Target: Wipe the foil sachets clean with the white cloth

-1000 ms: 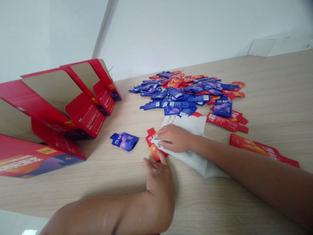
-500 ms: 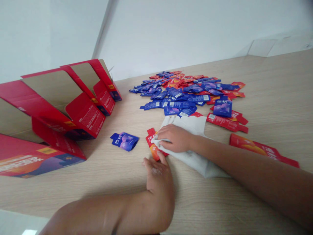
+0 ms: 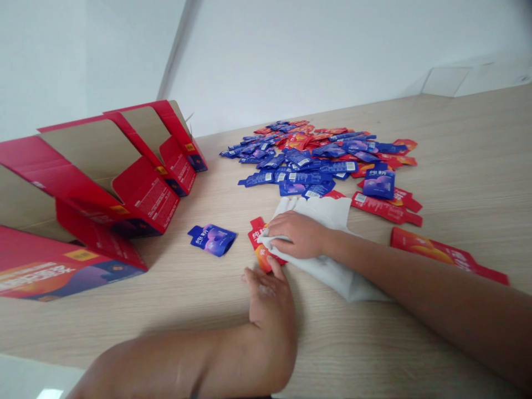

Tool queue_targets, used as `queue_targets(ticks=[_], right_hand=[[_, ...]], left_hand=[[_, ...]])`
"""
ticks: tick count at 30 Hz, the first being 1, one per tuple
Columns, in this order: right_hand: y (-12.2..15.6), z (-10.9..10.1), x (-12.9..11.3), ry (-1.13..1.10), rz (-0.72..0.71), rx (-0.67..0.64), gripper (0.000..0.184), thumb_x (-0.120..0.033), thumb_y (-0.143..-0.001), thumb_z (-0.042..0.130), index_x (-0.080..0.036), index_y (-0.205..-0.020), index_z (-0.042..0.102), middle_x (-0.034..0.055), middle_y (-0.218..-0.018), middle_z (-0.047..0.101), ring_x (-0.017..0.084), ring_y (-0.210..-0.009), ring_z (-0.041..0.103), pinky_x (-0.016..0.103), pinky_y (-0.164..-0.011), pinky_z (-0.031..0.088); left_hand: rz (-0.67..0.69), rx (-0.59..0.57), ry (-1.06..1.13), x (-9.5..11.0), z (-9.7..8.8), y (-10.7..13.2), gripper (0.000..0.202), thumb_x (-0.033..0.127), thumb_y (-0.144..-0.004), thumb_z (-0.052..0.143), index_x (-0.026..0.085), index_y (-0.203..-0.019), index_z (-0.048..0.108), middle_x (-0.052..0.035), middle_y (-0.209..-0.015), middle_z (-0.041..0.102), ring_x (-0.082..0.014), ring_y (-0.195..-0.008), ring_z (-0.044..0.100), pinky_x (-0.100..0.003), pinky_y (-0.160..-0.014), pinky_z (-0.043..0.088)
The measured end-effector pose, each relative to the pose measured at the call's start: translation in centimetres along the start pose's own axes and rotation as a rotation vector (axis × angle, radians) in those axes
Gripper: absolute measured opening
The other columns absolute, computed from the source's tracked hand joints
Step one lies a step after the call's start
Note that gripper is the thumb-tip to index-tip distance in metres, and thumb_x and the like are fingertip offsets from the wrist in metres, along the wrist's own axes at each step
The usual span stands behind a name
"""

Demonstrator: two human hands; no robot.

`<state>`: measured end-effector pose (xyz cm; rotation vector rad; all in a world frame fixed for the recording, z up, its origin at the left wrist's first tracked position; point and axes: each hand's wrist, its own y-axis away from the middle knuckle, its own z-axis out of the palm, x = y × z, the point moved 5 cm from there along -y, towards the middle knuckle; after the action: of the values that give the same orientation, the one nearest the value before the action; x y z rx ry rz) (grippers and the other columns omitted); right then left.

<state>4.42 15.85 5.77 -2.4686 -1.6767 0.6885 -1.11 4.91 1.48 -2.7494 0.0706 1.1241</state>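
Observation:
My right hand (image 3: 296,234) is closed on a white cloth (image 3: 328,246) and presses it onto a red-orange sachet (image 3: 260,246) lying on the wooden table (image 3: 208,299). My left hand (image 3: 268,293) lies just in front of it, fingers stretched out, with a fingertip on the near edge of that sachet. A single blue sachet (image 3: 211,239) lies to the left, apart from both hands.
A big heap of blue and red sachets (image 3: 316,158) covers the table behind my hands. Long red sachets (image 3: 446,255) lie to the right. Several open red cardboard boxes (image 3: 103,183) stand at the left. A white wall rises behind.

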Motion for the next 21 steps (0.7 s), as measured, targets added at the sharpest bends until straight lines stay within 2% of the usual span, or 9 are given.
queue_targets(ticks=[4,21], right_hand=[[0.03,-0.01,-0.01,-0.007,0.0,0.009,0.016,-0.021,-0.087,0.051,-0.014,-0.088,0.066,0.0093,-0.095,0.069,0.021,-0.092,0.06,0.035,-0.084,0.04],[-0.01,-0.07,0.01,-0.015,-0.008,0.012,0.016,-0.021,-0.087,0.051,-0.014,-0.086,0.066,0.0095,-0.093,0.069,0.021,-0.091,0.06,0.035,-0.084,0.041]], left_hand=[[0.001,0.032,-0.033,-0.01,-0.01,0.06,0.048,0.003,-0.083,0.032,0.005,-0.124,0.058,-0.0196,-0.086,0.074,-0.0236,-0.082,0.071,-0.041,-0.09,0.05],[0.002,0.001,-0.008,-0.02,-0.06,0.12,0.048,0.003,-0.084,0.032,0.005,-0.125,0.057,-0.0193,-0.087,0.074,-0.0221,-0.082,0.071,-0.041,-0.091,0.05]])
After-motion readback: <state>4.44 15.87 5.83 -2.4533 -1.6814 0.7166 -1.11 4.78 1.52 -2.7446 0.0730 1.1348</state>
